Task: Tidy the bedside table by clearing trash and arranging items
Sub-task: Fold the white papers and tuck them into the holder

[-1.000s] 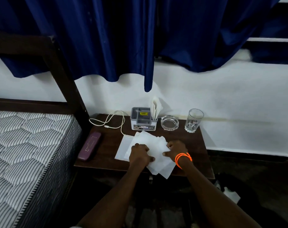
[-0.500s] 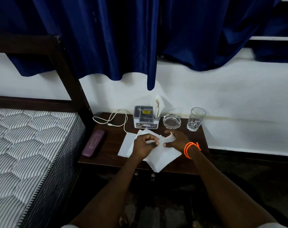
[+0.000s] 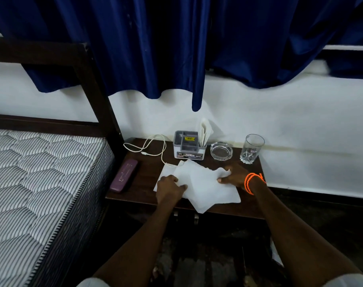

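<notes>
White paper napkins lie spread over the front middle of the dark wooden bedside table. My left hand grips their left edge with curled fingers. My right hand, with orange bands at the wrist, pinches the raised right edge of the top napkin. Behind them stand a grey organiser box holding upright napkins, a glass ashtray and a drinking glass. A white cable loops at the back left, and a purple case lies at the table's left edge.
A bed with a striped quilted mattress and dark wooden frame post stands close on the left. Blue curtains hang over the white wall behind. The floor below the table is dark.
My hands have moved apart across the napkins: the left one went down to the left edge, the right one out to the right edge, and the top napkin now lies flatter.
</notes>
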Demonstrator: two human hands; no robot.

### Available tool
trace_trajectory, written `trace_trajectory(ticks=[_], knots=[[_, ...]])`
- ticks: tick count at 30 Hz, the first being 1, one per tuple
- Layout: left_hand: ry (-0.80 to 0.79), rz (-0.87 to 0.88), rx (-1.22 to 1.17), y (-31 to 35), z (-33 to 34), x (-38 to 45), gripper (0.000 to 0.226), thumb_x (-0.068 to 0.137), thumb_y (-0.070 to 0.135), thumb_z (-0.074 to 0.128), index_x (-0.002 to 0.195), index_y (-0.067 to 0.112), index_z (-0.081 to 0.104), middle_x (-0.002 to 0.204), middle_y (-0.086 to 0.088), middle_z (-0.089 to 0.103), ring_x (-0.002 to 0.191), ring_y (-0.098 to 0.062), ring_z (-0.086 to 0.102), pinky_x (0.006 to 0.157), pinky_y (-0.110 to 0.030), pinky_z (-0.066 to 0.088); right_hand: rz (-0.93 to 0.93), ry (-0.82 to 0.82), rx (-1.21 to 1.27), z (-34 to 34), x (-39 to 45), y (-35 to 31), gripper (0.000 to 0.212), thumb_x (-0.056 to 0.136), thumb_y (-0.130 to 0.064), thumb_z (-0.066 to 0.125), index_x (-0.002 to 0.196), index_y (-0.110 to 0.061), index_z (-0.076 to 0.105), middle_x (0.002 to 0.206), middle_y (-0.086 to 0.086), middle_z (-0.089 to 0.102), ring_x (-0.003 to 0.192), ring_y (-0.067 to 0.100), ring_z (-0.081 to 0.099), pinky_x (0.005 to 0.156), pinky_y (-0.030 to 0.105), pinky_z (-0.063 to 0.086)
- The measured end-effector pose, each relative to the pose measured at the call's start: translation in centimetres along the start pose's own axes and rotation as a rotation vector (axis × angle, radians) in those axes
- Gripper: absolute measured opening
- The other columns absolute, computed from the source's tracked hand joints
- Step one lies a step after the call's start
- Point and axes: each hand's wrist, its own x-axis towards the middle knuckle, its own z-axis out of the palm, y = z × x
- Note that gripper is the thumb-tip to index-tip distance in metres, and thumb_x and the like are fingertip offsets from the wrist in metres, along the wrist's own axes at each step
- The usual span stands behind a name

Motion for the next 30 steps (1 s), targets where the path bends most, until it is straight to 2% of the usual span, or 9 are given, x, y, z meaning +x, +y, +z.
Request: trace_trajectory(ticks=[3, 5, 7, 12, 17, 21, 23, 27, 30], knots=[[-0.006, 0.037, 0.037, 0.3, 0.5, -0.2, 0.059, 0.072, 0.049, 0.084, 0.122, 0.020, 0.068, 0.124, -0.007, 0.061, 0.123, -0.024, 0.055, 0.096, -0.035, 0.049, -0.050, -0.051, -0.085, 0.4, 0.9, 0.3, 0.017, 0.073, -0.020, 0.083, 0.088, -0.018, 0.077, 0.095, 0.007, 0.075, 0.085, 0.018, 0.068, 0.078, 0.034, 0.055], [0.003, 0.058, 0.073, 0.5, 0.7, -0.2, 0.061, 0.073, 0.046, 0.085, 0.125, 0.021, 0.066, 0.126, -0.007, 0.058, 0.126, -0.024, 0.052, 0.097, -0.037, 0.050, -0.098, -0.115, -0.139, 0.6, 1.1, 0.0, 0.018, 0.077, -0.009, 0.079, 0.079, -0.027, 0.079, 0.088, -0.004, 0.076, 0.081, 0.011, 0.066, 0.076, 0.029, 0.053], [-0.003, 0.055, 0.103, 0.7, 0.7, -0.1, 0.062, 0.072, 0.043, 0.087, 0.126, 0.020, 0.067, 0.127, -0.007, 0.057, 0.127, -0.024, 0.052, 0.097, -0.038, 0.052, -0.086, -0.105, -0.181, 0.9, 1.4, -0.2, 0.018, 0.076, -0.012, 0.080, 0.092, -0.021, 0.078, 0.091, -0.003, 0.073, 0.084, 0.016, 0.065, 0.076, 0.031, 0.053], [-0.022, 0.040, 0.086, 0.5, 0.8, 0.4, 0.051, 0.066, 0.041, 0.091, 0.109, 0.018, 0.075, 0.119, -0.008, 0.063, 0.117, -0.025, 0.059, 0.093, -0.037, 0.055, -0.032, 0.050, -0.130, 2.2, 2.7, 0.3, 0.064, 0.066, -0.018, 0.088, 0.126, -0.017, 0.065, 0.125, 0.007, 0.063, 0.115, 0.028, 0.060, 0.095, 0.043, 0.053], [-0.039, 0.012, -0.012, 0.3, 1.2, 0.6, 0.026, 0.064, 0.031, 0.091, 0.085, 0.021, 0.080, 0.102, -0.005, 0.074, 0.095, -0.020, 0.070, 0.084, -0.031, 0.058, 0.023, 0.093, -0.052, 3.0, 3.6, 0.9, 0.062, 0.072, -0.014, 0.080, 0.131, -0.011, 0.060, 0.134, 0.008, 0.059, 0.120, 0.030, 0.058, 0.098, 0.035, 0.048], [-0.040, 0.015, -0.133, 0.9, 1.1, 0.4, 0.011, 0.072, 0.022, 0.085, 0.081, 0.020, 0.078, 0.090, 0.000, 0.076, 0.087, -0.015, 0.067, 0.079, -0.024, 0.052, 0.017, 0.139, 0.019, 3.4, 3.9, 1.3, 0.035, 0.076, -0.006, 0.067, 0.110, -0.009, 0.071, 0.114, 0.014, 0.070, 0.101, 0.028, 0.066, 0.082, 0.029, 0.049], [-0.019, 0.016, -0.242, 1.5, 0.8, 0.5, 0.008, 0.076, 0.019, 0.081, 0.081, 0.021, 0.076, 0.086, 0.004, 0.075, 0.085, -0.012, 0.067, 0.082, -0.022, 0.050, -0.007, 0.145, 0.046, 3.2, 3.5, 0.9, 0.024, 0.078, -0.002, 0.063, 0.091, -0.017, 0.076, 0.098, 0.009, 0.072, 0.092, 0.025, 0.066, 0.079, 0.030, 0.051], [-0.030, 0.018, -0.491, 2.1, 0.3, 1.0, 0.018, 0.082, 0.010, 0.073, 0.080, 0.028, 0.071, 0.088, 0.007, 0.075, 0.088, -0.015, 0.070, 0.091, -0.030, 0.055, -0.033, 0.162, 0.140, 2.8, 3.6, 0.8, 0.036, 0.074, 0.000, 0.063, 0.058, -0.032, 0.071, 0.085, 0.006, 0.076, 0.086, 0.026, 0.069, 0.080, 0.039, 0.055], [-0.087, 0.015, -0.633, 1.9, 0.0, 1.5, 0.031, 0.084, 0.001, 0.066, 0.081, 0.031, 0.072, 0.088, 0.007, 0.073, 0.093, -0.020, 0.068, 0.086, -0.040, 0.057, -0.021, 0.180, 0.280, 2.5, 3.6, 0.5, 0.030, 0.073, -0.001, 0.070, 0.063, -0.029, 0.075, 0.089, 0.006, 0.077, 0.090, 0.027, 0.071, 0.085, 0.042, 0.057]])
